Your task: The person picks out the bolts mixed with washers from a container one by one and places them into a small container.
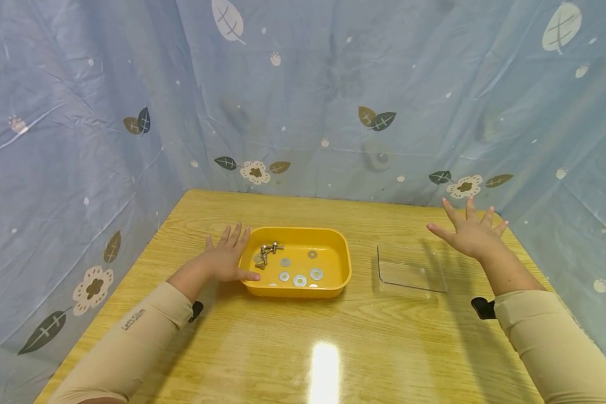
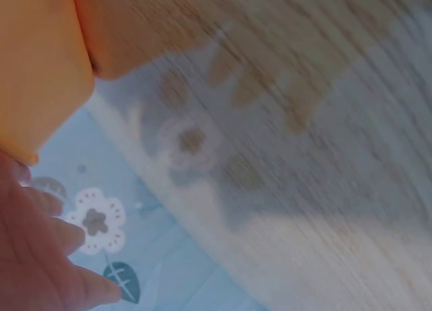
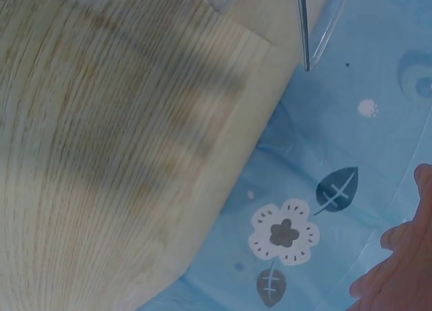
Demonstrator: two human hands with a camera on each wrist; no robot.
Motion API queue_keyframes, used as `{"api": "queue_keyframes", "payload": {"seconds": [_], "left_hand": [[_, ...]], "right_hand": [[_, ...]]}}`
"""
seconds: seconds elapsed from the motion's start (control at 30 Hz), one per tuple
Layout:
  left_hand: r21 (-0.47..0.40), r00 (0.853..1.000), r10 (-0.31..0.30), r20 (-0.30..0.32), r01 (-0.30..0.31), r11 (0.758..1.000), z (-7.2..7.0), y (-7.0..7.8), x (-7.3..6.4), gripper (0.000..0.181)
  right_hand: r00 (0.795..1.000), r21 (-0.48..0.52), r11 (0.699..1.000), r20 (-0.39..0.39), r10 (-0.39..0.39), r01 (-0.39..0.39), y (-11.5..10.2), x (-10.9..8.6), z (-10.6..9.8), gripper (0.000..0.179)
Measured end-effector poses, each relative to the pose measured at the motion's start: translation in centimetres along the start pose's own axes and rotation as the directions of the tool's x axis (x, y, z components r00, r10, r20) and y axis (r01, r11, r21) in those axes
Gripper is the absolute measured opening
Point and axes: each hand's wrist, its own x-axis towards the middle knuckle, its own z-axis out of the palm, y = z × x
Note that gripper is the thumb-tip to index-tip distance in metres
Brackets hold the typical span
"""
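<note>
A yellow tray (image 1: 297,292) stands left of the middle of the table. Several small screws (image 1: 265,257) lie in a cluster at its left end, and flat metal washers (image 1: 300,280) are scattered over its floor. My left hand (image 1: 225,261) is at the tray's left edge, fingers straight, thumb over the near left rim; the left wrist view shows its fingers (image 2: 64,237) beside the orange-yellow wall. To the right stands a transparent box (image 1: 413,287). Beyond its right side, my right hand (image 1: 472,235) hovers with fingers spread and holds nothing.
The wood-grain table (image 1: 262,348) ends at a blue patterned curtain (image 1: 303,112) at the back and both sides. Black straps (image 1: 483,308) hang at the wrists under beige sleeves (image 1: 560,348). Light glares off the table's near part.
</note>
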Motion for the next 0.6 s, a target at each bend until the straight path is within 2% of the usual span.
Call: {"api": "queue_keyframes", "payload": {"seconds": [0.17, 0.4, 0.6], "left_hand": [[0.019, 1.0, 0.01, -0.013, -0.01, 1.0, 0.14, -0.14, 0.05, 0.118], [0.002, 0.998, 0.067, -0.02, -0.067, 0.998, 0.29, 0.28, -0.11, 0.123], [0.018, 0.998, 0.062, -0.003, -0.062, 0.998, 0.22, 0.61, -0.09, 0.125]], "right_hand": [[1.0, -0.001, 1.0, -0.003, -0.003, 0.003, -0.11, 0.06, 0.12, 0.09], [1.0, 0.01, 1.0, 0.002, -0.009, 0.009, -0.05, 0.18, 0.26, 0.09], [1.0, 0.014, 1.0, 0.009, -0.008, 0.007, -0.2, 0.36, 0.03, 0.091]]}}
